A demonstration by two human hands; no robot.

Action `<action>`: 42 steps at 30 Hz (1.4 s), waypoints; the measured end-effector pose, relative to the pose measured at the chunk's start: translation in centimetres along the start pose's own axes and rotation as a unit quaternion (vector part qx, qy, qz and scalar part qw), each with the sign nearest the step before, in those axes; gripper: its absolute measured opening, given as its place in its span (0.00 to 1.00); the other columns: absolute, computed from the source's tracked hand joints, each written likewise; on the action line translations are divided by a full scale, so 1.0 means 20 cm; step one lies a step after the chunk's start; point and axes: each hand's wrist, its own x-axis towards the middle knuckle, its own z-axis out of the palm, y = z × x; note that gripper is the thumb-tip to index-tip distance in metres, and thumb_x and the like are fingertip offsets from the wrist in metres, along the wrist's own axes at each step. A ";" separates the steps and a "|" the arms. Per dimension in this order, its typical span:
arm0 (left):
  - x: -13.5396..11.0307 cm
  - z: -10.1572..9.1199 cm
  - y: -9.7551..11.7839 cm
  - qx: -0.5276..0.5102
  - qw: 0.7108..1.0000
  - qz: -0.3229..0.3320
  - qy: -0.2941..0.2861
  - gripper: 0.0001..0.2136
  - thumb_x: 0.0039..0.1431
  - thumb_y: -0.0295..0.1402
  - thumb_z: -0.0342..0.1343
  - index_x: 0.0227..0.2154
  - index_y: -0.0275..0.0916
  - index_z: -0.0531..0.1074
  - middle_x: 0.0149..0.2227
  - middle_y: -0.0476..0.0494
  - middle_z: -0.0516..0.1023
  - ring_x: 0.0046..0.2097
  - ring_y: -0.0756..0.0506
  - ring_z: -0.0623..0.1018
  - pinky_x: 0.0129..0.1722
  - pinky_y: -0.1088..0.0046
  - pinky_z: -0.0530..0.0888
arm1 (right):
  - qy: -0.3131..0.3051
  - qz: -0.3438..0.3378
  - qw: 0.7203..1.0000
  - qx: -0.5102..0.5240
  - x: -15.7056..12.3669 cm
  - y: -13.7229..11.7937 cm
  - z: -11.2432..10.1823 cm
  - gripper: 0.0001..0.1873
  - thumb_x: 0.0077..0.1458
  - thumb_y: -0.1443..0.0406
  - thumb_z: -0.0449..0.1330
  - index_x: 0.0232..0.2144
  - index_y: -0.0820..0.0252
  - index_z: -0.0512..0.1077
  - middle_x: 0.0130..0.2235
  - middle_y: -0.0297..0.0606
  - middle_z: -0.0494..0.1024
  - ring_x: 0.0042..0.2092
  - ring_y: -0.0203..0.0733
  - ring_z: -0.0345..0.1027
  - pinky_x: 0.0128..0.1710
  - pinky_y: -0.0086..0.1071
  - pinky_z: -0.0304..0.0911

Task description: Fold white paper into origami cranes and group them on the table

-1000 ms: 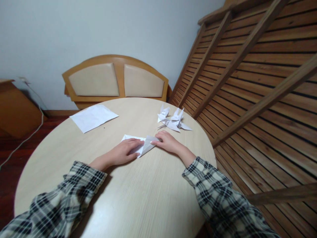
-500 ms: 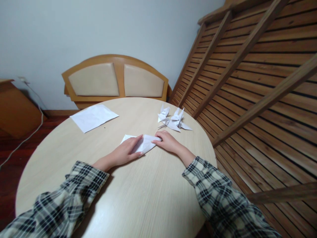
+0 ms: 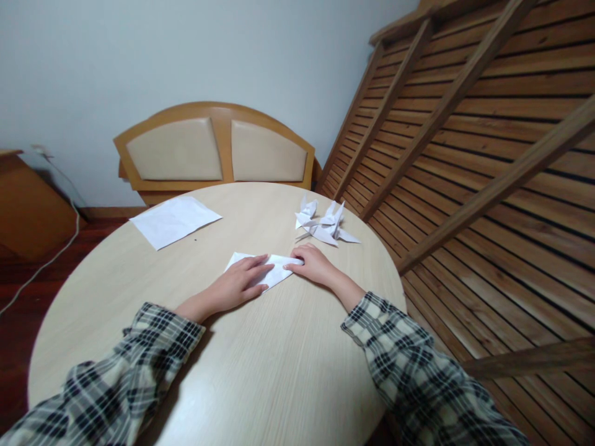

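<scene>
A folded piece of white paper [image 3: 279, 270] lies on the round table between my hands. Across its left part rests my left hand [image 3: 239, 282], fingers spread and pressing it flat, with a corner of the paper showing beyond the knuckles. My right hand [image 3: 311, 265] pinches the pointed right end between thumb and fingers. Just beyond my right hand sit several white origami cranes [image 3: 328, 223], bunched close together. Part of the folded paper is hidden under my left palm.
A flat white paper sheet [image 3: 175, 222] lies at the table's far left. The pale wooden table [image 3: 260, 365] stands by a padded headboard [image 3: 225, 145]. Slatted wooden boards [image 3: 488, 161] lean along the right. A cable [image 3: 51, 263] hangs at the left.
My left fingers have come down and spread over the folded paper, and its raised flap now lies flatter. My right hand keeps its pinch in the same place.
</scene>
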 end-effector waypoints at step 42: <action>0.01 -0.01 0.02 0.032 0.999 0.011 -0.018 0.23 0.72 0.44 0.45 0.64 0.41 0.66 0.66 0.37 0.68 0.67 0.37 0.65 0.66 0.51 0.62 | 0.004 -0.008 1.000 0.019 -0.01 0.01 0.01 0.07 0.59 0.61 0.65 0.38 0.59 0.78 0.37 0.38 0.77 0.43 0.43 0.65 0.48 0.37 0.57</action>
